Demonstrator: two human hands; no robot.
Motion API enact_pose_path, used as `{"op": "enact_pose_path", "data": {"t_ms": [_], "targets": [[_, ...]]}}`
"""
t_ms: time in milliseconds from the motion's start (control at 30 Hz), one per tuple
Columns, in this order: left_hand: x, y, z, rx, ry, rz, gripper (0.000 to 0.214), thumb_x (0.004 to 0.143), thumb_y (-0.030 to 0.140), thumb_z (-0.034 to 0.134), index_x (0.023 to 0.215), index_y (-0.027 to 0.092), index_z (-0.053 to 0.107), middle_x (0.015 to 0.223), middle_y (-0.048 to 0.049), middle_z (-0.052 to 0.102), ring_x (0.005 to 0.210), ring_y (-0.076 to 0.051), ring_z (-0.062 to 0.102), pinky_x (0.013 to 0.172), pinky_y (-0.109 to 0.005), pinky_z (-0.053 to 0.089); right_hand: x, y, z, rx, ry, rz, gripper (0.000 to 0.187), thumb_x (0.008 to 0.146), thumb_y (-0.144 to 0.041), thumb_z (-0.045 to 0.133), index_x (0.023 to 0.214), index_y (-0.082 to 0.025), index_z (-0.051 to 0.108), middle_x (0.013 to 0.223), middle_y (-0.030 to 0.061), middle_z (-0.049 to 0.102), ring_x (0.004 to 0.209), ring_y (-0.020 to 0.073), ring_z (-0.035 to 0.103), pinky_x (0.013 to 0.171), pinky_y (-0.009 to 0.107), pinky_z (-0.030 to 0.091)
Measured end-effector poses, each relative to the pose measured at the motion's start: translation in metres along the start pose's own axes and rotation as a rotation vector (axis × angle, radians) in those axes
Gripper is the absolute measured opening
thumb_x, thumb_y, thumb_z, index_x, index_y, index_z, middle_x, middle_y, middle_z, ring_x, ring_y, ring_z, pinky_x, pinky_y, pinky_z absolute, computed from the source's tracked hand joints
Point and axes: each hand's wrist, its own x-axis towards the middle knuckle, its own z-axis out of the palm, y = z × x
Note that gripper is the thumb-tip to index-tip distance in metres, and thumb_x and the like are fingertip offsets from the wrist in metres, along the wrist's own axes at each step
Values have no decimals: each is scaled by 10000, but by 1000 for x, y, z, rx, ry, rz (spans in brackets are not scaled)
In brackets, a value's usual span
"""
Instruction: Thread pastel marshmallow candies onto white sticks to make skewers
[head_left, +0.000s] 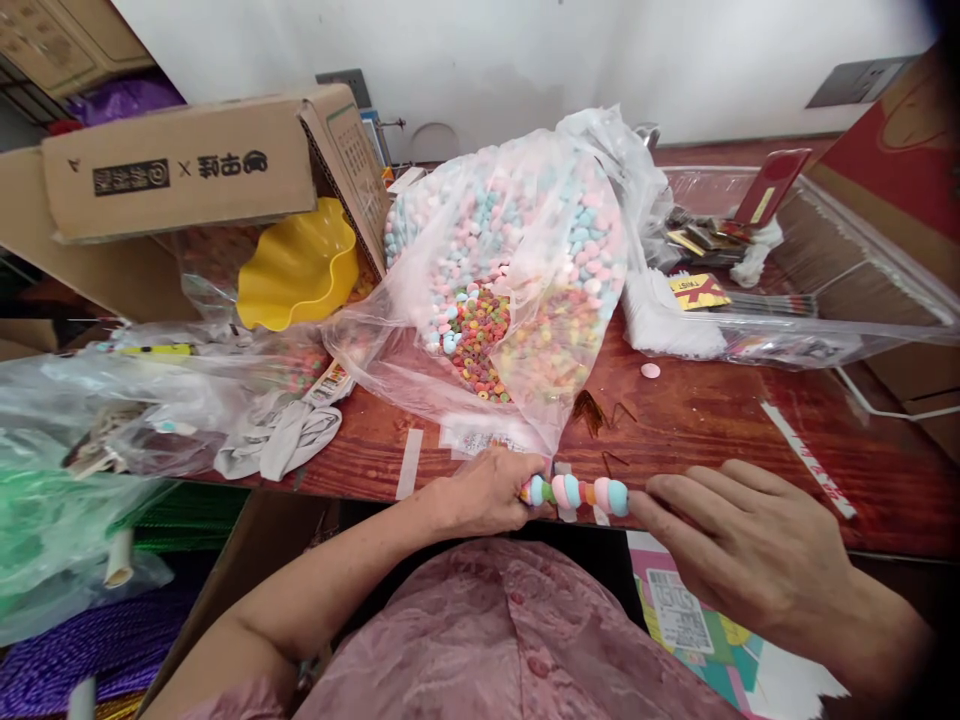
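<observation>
My left hand [495, 490] is closed round one end of a candy skewer [571, 492], held level above the table's front edge. Pink-and-blue marshmallows alternate on it with green and orange gummy rings; whatever they are threaded on is hidden. At the skewer's right end, the index fingertip of my right hand [750, 560] touches the last blue marshmallow. The other right fingers are loosely bent and apart, and the thumb is out of sight. Just behind lies a large clear plastic bag [420, 350] of marshmallows, with small colourful gummy rings [480, 340] at its mouth.
A cardboard box [180, 175] with a yellow wavy bowl [300, 265] stands at left, near crumpled grey gloves [281, 435]. A clear plastic bin [847, 290] with packets is at right. One loose pink marshmallow [650, 370] and a white strip [808, 460] lie on the red-brown table.
</observation>
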Motion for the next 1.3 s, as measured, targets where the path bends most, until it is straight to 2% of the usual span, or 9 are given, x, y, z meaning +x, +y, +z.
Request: {"op": "enact_pose_path", "data": {"t_ms": [100,300,433,533,700,867,967,1133,1300], "targets": [[3,10,-4,186,10,-88,134,755,134,600,880,177,620,759,-27,659,693,-189,604,596,-277,360,5,-3,-2,-26,-20,25,248,919,-84,411,895,-188,634,703,32,609,605,154,481,599,349,275],[9,18,0,417,-17,-161,160,818,215,595,964,155,619,882,-96,691,832,-266,646,725,-361,444,0,-15,17,-25,-19,272,210,867,-65,441,823,-179,612,732,45,621,601,152,496,583,322,271],[10,17,0,478,-20,-182,152,816,197,578,953,149,620,884,-105,693,832,-275,654,744,-386,454,-2,-21,22,-46,-78,238,226,794,-34,440,734,-197,584,650,26,561,552,170,463,581,331,265],[12,17,2,498,-33,-171,161,784,191,603,936,141,620,867,-109,692,822,-282,657,745,-393,457,1,-29,24,50,-75,276,248,832,-37,434,711,-203,572,616,8,522,523,166,450,558,330,244],[13,15,10,456,-28,-190,166,850,277,598,949,145,614,887,-116,695,831,-279,664,743,-377,455,4,-43,44,141,-19,376,244,907,-80,446,758,-191,604,621,0,534,523,152,467,545,323,233],[2,15,-2,406,-53,-237,272,855,331,633,1063,163,584,1014,-97,697,963,-277,653,793,-359,462,-8,-37,63,276,41,472,217,955,-114,457,829,-177,622,684,3,589,599,133,545,576,279,311],[-3,11,-14,423,-78,-235,417,817,403,692,1133,165,560,1078,-98,681,1005,-293,642,815,-373,471,-14,-31,65,295,102,469,161,955,-110,494,873,-171,619,738,13,618,637,129,560,604,260,348],[-8,-3,-21,484,-79,-216,435,789,535,703,1028,181,621,1063,-97,681,1008,-314,636,824,-402,474,-13,-34,66,344,190,422,140,916,-55,543,945,-163,628,767,16,635,649,119,555,629,247,385],[-14,-10,-16,474,-126,-242,239,848,381,635,980,182,633,973,-83,707,933,-285,656,766,-380,464,-9,-38,72,142,250,316,164,916,-51,509,957,-145,637,767,45,670,663,146,584,631,278,378]]}}
